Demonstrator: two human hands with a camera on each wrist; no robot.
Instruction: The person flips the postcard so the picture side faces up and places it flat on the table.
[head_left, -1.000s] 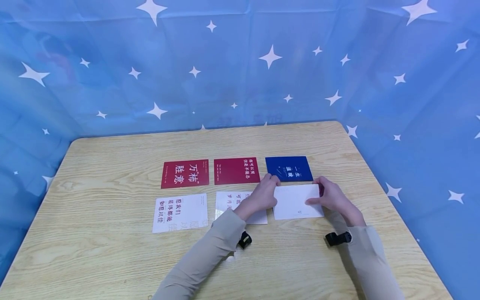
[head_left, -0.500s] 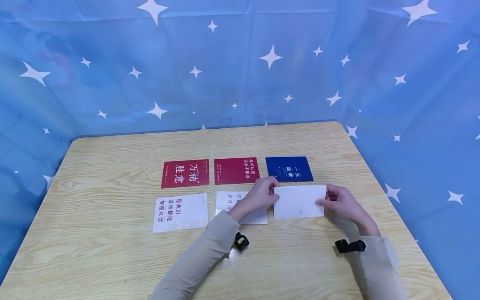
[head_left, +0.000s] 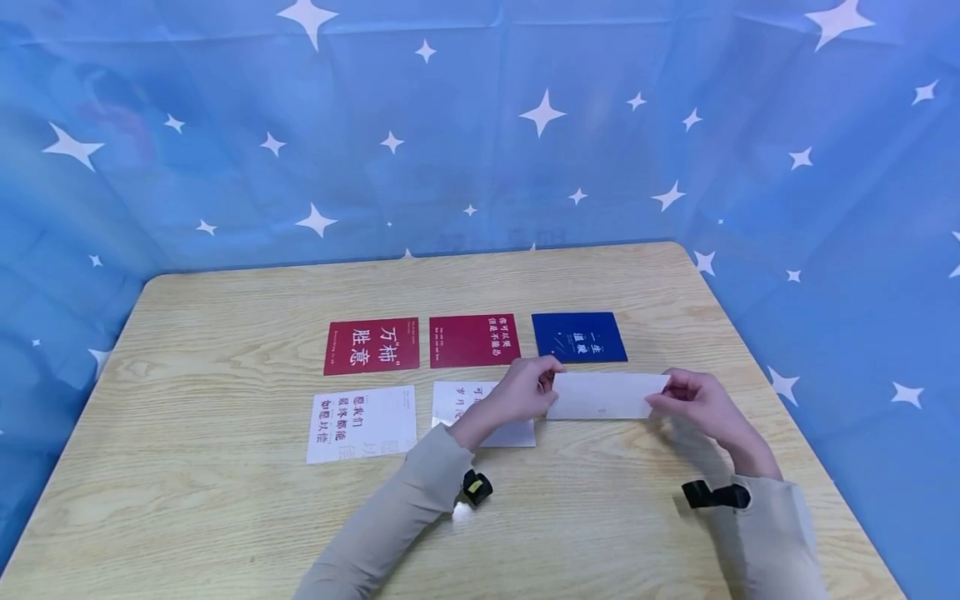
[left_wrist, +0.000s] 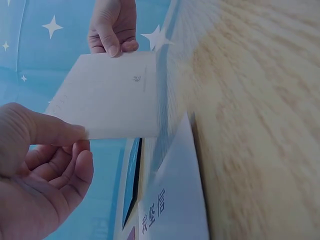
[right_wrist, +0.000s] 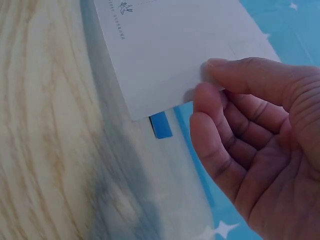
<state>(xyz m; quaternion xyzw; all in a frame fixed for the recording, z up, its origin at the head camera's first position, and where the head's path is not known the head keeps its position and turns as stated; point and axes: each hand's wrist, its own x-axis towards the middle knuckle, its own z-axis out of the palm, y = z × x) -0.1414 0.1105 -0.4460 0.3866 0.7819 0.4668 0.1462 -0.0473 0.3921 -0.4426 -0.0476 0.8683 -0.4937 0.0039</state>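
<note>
A white card (head_left: 600, 396) with a small printed mark is held above the table, tilted so that it looks narrow in the head view. My left hand (head_left: 522, 390) pinches its left edge between thumb and fingers. At the opposite edge my right hand (head_left: 697, 403) pinches it, thumb on the near face, as the card (right_wrist: 170, 55) in the right wrist view also shows. Behind it lies a blue card (head_left: 579, 337) with white characters. Under my left forearm a white card with characters (head_left: 453, 400) is partly covered.
Two red cards, one at the left (head_left: 372, 346) and one in the middle (head_left: 474, 341), lie in the back row beside the blue one. Another white card (head_left: 362, 425) lies at front left. The wooden table (head_left: 225, 517) meets a blue star-printed curtain (head_left: 450, 125).
The white card has risen off the table and tilted, its near edge going up and away. My right hand has moved right and slightly toward me; the left hand has moved slightly toward me.
</note>
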